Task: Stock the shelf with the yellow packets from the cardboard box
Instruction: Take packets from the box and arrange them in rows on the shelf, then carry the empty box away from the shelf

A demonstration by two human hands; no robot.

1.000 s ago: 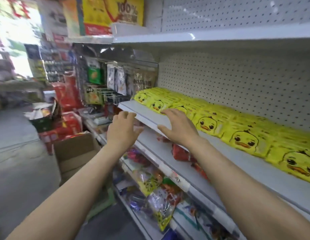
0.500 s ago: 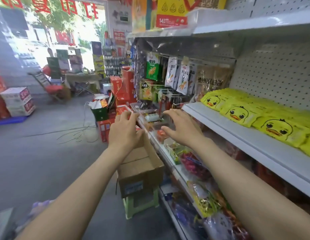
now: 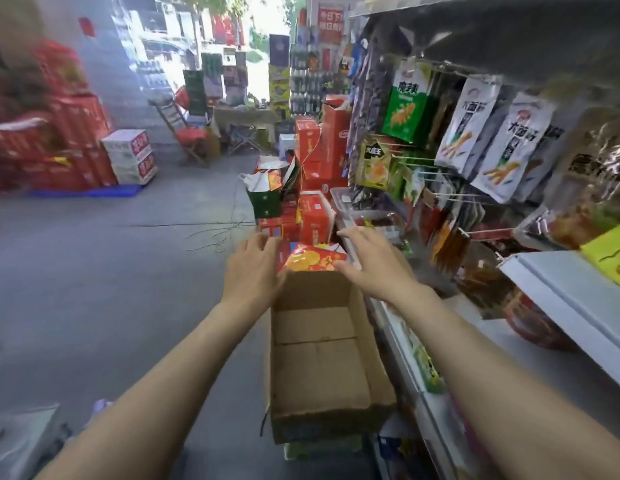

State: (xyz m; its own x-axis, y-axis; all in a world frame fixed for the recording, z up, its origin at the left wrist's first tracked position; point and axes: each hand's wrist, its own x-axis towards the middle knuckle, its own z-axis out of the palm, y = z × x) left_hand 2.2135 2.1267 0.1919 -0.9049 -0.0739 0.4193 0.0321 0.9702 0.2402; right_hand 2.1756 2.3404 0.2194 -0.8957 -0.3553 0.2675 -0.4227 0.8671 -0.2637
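Shop aisle, grey concrete floor (image 3: 94, 271), stock piled along both sides, daylight at the far door.

Box (image 3: 319, 362) at 6 o'clock of the view, open top, standing against the shelving. Its visible floor is bare cardboard: no yellow packets to be seen in it. The far end is partly covered by the hands and by a red-orange pack (image 3: 312, 259), so that corner cannot be checked.

Packet (image 3: 610, 258): only one yellow corner shows, at 3 o'clock, lying on the white shelf (image 3: 558, 299). The rest of that shelf runs out of frame, so the count stocked cannot be told.

Left hand (image 3: 249, 268) at 11 o'clock of the box, fingers straight and relaxed, grasping nothing, just above the box's far left rim. Right hand (image 3: 371, 261) at 1 o'clock of the box, fingers spread, likewise released and empty. Both reach toward the box's far end; contact with the rim or the pack cannot be told.

Judgement: stocking looks near done or done. If the hidden corner holds nothing, what is left is only to deal with the emptied box.

Outward: snack bags (image 3: 492, 140) hang on pegs at 2 o'clock; red cartons (image 3: 315, 161) stacked at 12 o'clock; more red cases (image 3: 59, 147) at 10 o'clock, blurred.
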